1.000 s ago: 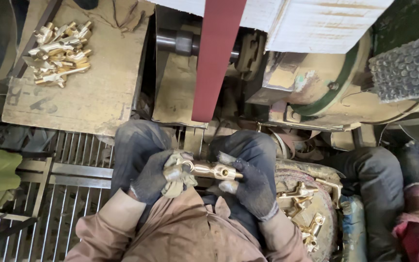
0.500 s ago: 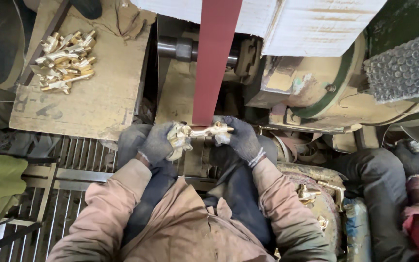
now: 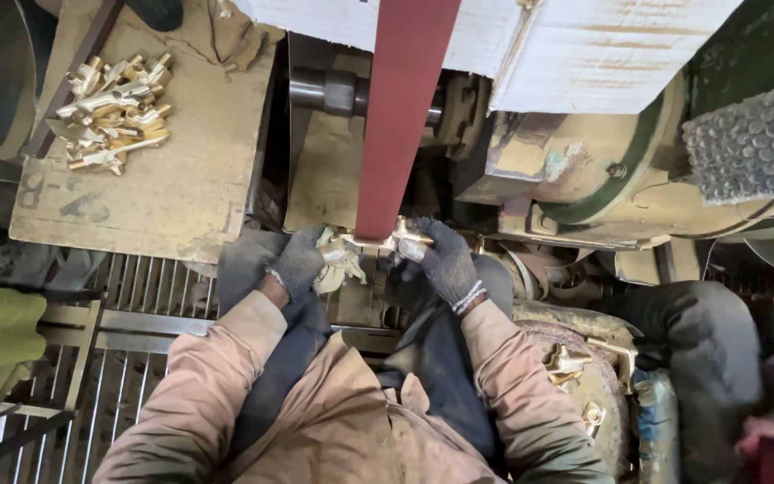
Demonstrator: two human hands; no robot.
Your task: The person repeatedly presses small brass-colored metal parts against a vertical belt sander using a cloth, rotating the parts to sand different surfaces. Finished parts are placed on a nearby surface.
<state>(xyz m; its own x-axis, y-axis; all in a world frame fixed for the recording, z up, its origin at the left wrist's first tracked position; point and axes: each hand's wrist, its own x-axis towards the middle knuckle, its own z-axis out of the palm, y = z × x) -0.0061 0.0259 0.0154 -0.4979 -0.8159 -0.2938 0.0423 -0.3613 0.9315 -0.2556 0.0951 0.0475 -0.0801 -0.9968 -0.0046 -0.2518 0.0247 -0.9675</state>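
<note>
Brass fitting [image 3: 378,242] gripped at both ends by gloved left hand [image 3: 302,262] and right hand [image 3: 441,260], fingers closed, seemingly touching red belt [image 3: 400,116] above.

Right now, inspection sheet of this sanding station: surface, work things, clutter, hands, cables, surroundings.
Surface: dusty board left of the machine; metal grating below it.
Job's things: brass fitting held across the lower end of the red sanding belt; pale rag bunched at its left end.
Clutter: heap of brass fittings on the board; more brass pieces in a round container at lower right.
Grippers: left hand gloved, gripping rag and fitting; right hand gloved, gripping the fitting's other end.
Cables: nothing seen.
Surroundings: grimy motor housing to the right; white panel above; another person's dark-clad leg at far right.
</note>
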